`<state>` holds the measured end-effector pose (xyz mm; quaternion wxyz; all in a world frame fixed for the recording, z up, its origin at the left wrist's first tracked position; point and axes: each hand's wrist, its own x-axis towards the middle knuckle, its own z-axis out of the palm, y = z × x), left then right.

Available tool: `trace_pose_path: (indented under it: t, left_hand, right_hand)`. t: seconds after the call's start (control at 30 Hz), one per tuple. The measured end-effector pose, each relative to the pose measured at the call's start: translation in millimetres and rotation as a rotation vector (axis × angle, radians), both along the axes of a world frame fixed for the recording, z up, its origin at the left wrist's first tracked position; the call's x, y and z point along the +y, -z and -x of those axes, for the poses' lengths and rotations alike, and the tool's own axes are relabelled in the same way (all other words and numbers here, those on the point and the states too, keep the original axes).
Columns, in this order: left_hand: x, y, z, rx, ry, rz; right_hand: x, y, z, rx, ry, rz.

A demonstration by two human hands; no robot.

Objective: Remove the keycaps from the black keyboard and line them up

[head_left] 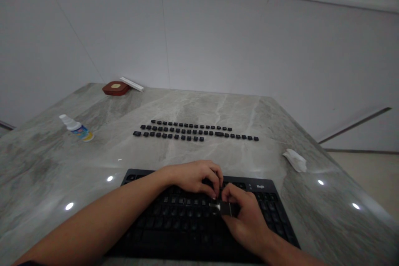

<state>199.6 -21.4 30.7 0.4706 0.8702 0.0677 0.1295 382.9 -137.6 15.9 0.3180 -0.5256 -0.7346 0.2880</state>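
A black keyboard (174, 235) lies on the table in front of me. Over its upper middle, my left hand (201, 178) is curled in a pinch, its fingertips down at the keys; whatever is between them is too small to make out. Just to the right, my right hand (246, 214) is closed around a small dark tool (229, 208). The tool's lighter, metallic-looking end points left over the keys, close to the left fingertips. Beyond the keyboard, several loose black keycaps (183, 130) lie in three rows. My forearms cover part of the keyboard.
On the marbled table (106, 158), a white spray bottle (77, 128) lies tilted at the left. A reddish-brown case (115, 88) and a white strip-like box (132, 84) sit at the back left. Crumpled white tissue (295, 160) lies at the right. A pale wall (212, 45) rises behind.
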Motion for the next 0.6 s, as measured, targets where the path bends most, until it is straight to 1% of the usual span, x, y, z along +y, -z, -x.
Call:
trace_pose_path:
  t: [0.07, 0.17, 0.33, 0.4, 0.53, 0.6]
  left_hand:
    - [1.0, -1.3, 0.6, -0.009, 0.01, 0.014]
    - [2.1, -1.6, 2.6, -0.023, 0.045, 0.008]
    - [1.9, 3.0, 4.7, -0.042, 0.077, -0.104]
    - [1.3, 4.2, 4.6, -0.044, 0.073, -0.124]
    - [0.7, 3.6, 3.7, -0.03, 0.068, -0.146]
    - [0.6, 2.7, 3.3, -0.034, 0.067, -0.156]
  right_hand:
    - [1.2, -3.8, 1.1, 0.021, 0.021, 0.022]
    - [2.3, -6.7, 2.2, 0.021, 0.021, 0.006]
    - [2.6, -6.4, 1.4, 0.004, 0.009, -0.073]
    - [3.0, -7.3, 1.1, -0.005, -0.024, -0.087]
    - [5.2, -8.0, 0.7, -0.003, -0.148, -0.068]
    - [5.8, -6.3, -0.2, -0.008, -0.158, -0.079]
